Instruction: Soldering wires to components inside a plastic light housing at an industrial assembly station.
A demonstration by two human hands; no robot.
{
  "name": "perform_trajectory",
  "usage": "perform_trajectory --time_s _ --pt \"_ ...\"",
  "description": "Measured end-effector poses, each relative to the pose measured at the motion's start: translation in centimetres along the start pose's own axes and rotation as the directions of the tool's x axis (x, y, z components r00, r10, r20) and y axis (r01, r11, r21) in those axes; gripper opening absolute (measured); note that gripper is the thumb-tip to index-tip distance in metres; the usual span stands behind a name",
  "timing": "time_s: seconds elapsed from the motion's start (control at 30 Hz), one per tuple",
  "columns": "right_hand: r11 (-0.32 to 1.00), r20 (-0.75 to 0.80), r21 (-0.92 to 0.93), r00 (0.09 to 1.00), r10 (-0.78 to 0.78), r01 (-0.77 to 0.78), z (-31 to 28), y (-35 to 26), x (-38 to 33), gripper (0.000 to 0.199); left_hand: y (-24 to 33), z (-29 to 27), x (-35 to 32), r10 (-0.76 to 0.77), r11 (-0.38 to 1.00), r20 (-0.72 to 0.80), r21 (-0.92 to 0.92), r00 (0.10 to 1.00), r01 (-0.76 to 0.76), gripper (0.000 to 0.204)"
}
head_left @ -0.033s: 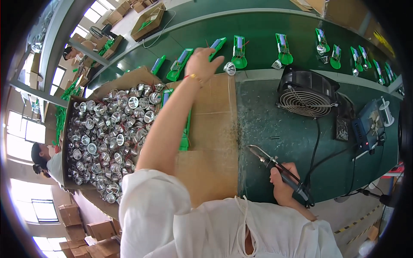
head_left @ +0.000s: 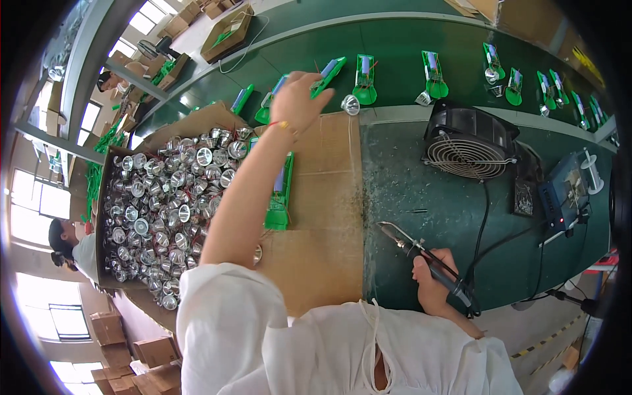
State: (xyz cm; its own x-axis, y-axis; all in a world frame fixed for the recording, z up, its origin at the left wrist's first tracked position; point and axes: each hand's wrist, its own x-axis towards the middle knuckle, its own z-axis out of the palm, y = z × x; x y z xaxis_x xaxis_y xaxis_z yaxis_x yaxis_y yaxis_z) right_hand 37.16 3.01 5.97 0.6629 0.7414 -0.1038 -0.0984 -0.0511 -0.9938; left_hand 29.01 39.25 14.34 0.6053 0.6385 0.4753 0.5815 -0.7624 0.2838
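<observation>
The tilted case [head_left: 331, 71] lies on the green belt [head_left: 395, 39], slanting up to the right just beyond the left hand [head_left: 296, 105]. More of it shows than a moment ago, because that hand has shifted left and a little back toward the body, and now covers part of the next case [head_left: 279, 84]. The tilted case itself seems to lie as it did, so I judge that it has not been taken up. The left thumb stands wide of the fingers, whose tips are hidden; whether they touch or hold anything, I cannot tell.

The forearm's shift also bares more of the lower case [head_left: 278, 204] on the cardboard [head_left: 329, 217], and a cup [head_left: 257, 254] beside the arm. The right hand [head_left: 436, 280], unchanged, is closed round the iron [head_left: 453, 283], tip pointing up and left over the bench [head_left: 408, 191].

For moving, the rail [head_left: 395, 113] edges the belt's near side, with a loose cup [head_left: 351, 105] close by it. The carton [head_left: 187, 126] of cups bounds the left arm. Between iron and fan [head_left: 471, 141] there is room across the scrap-strewn bench, while the cord [head_left: 486, 217] limits the right side
</observation>
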Motion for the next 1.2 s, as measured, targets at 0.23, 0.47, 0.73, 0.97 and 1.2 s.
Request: perform_trajectory --time_s 0.23,0.47,0.73,0.97,1.2 --pt "0.999 0.030 0.040 0.999 -0.024 0.022 0.2 -0.4 0.0 0.016 0.5 -5.8 -14.7 -0.313 0.879 0.342 0.457 0.886 0.135 0.045" --pt "0.993 -0.043 -0.027 0.992 -0.115 0.114 1.0 0.0 0.0 0.013 7.5 -4.0 -20.6 -0.261 0.965 0.291 0.102 0.921 0.241 0.048" --pt "0.973 -0.081 -0.029 0.969 -0.233 0.231 1.1 0.9 -0.5 0.013 3.4 -8.3 -24.6 -0.290 0.927 -0.092 0.221 0.952 0.304 0.018" --pt "0.956 -0.035 -0.097 0.959 -0.282 0.278 1.1 0.4 -1.5 0.013 0.2 -7.8 -25.7 -0.196 0.886 -0.030 0.423 0.980 0.190 0.004" --pt "0.921 0.210 -0.062 0.907 -0.364 0.384 2.1 -1.5 -3.5 0.016 7.1 -9.1 -27.2 -0.311 0.904 0.177 -0.250 0.934 0.348 0.010"
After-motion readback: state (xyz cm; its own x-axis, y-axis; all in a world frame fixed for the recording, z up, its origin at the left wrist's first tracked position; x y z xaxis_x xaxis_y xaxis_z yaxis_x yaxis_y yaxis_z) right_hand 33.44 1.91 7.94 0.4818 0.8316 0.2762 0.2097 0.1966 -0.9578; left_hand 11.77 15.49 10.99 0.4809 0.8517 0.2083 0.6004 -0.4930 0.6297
